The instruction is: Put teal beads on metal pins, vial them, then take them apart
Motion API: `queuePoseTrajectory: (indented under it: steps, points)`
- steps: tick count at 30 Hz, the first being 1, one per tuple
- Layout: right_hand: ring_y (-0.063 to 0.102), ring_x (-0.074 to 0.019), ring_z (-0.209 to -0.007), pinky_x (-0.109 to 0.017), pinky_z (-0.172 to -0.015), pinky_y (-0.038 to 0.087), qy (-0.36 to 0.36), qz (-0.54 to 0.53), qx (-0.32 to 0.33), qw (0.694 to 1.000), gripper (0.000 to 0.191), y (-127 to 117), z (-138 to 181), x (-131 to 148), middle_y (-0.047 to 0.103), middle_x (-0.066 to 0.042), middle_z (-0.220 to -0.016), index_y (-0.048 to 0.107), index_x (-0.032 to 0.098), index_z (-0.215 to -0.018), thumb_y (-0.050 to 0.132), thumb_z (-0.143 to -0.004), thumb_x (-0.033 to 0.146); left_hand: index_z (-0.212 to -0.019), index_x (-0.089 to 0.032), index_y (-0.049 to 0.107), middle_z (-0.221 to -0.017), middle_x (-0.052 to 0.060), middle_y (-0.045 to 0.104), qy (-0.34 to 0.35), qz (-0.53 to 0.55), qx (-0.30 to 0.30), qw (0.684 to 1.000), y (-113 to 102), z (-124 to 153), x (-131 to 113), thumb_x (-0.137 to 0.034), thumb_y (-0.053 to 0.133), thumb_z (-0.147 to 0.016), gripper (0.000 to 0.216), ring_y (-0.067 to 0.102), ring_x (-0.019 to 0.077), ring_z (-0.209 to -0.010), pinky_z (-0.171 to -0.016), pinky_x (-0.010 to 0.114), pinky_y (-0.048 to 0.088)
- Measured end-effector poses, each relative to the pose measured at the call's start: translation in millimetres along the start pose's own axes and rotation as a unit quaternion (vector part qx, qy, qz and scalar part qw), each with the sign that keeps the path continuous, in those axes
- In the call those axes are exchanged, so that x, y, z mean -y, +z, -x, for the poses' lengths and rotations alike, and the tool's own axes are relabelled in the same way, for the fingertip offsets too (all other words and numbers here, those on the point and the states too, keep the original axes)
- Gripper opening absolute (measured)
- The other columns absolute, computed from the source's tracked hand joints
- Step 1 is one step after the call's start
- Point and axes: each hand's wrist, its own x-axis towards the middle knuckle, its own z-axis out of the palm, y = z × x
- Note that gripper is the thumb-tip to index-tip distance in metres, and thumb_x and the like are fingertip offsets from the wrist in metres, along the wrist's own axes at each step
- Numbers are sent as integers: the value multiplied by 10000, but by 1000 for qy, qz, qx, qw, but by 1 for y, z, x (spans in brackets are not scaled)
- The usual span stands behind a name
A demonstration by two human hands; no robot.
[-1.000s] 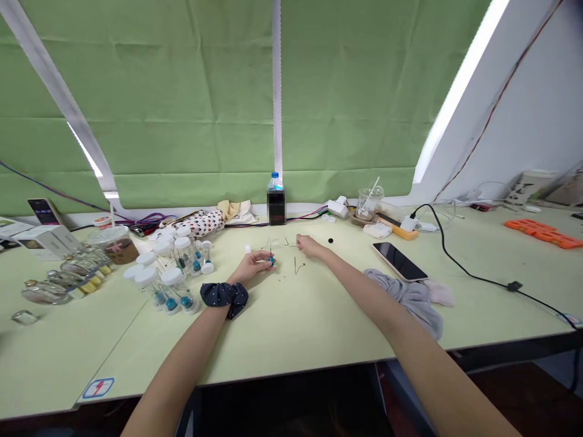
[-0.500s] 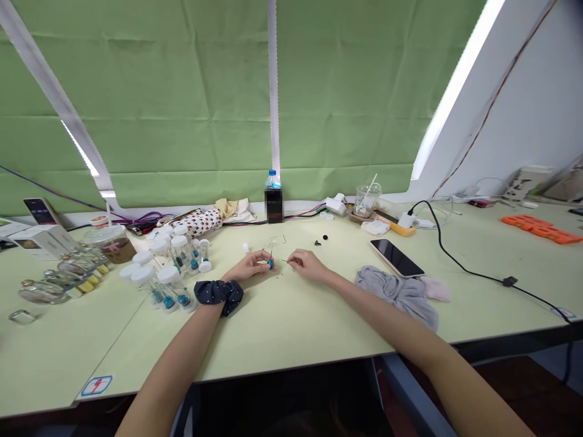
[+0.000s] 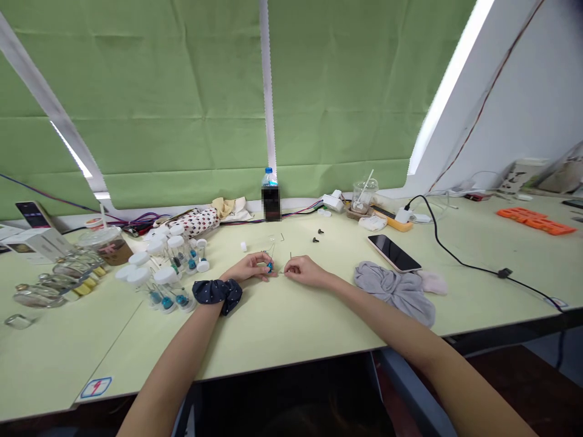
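- Closest in, just short of the left hand (image 3: 255, 266), a navy dotted fabric scrunchie (image 3: 217, 294) sits near clear white-capped tubes (image 3: 164, 276); a sideways swing could topple them.
- That left hand pinches a small, shiny blue piece (image 3: 269, 267); a loosened hold could drop it.
- Right hand (image 3: 303, 271) just beside, pinching a thin metallic rod (image 3: 281, 273), its kind too tiny to tell; a jerk could lose it.
- Beyond the right hand, two small black pieces (image 3: 316, 240) lie loose; a nudge could scatter them.
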Motion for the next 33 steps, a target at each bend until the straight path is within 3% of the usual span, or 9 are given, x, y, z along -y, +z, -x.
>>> queuePoseTrajectory:
  steps: [16, 24, 33]
  points:
    - [482, -87, -594, -207, -612, 372, -10, 58, -17, 998, 118, 10, 0, -5, 572, -2, -674, 668, 147, -828, 578, -765, 104, -986, -159, 530, -1067, 75, 563, 7, -2, -35, 999, -8, 5, 1, -307, 713, -727, 350, 645, 267, -968, -750, 345, 551]
    - [493, -89, -604, -204, -617, 372, -2, 67, -12, 998, 119, 10, 0, -6, 587, -5, -689, 674, 151, -823, 588, -760, 98, -977, -160, 530, -1054, 69, 560, -4, -4, -10, 1000, -3, 3, 0, -307, 695, -747, 319, 638, 260, -983, -787, 362, 540]
    - [494, -91, -614, -208, -623, 370, -8, 72, -14, 997, 124, 12, 1, -4, 579, -4, -694, 672, 158, -838, 580, -771, 106, -966, -162, 544, -1071, 73, 575, -7, 4, -22, 1000, -6, 4, 1, -302, 722, -718, 335, 643, 260, -977, -813, 371, 527]
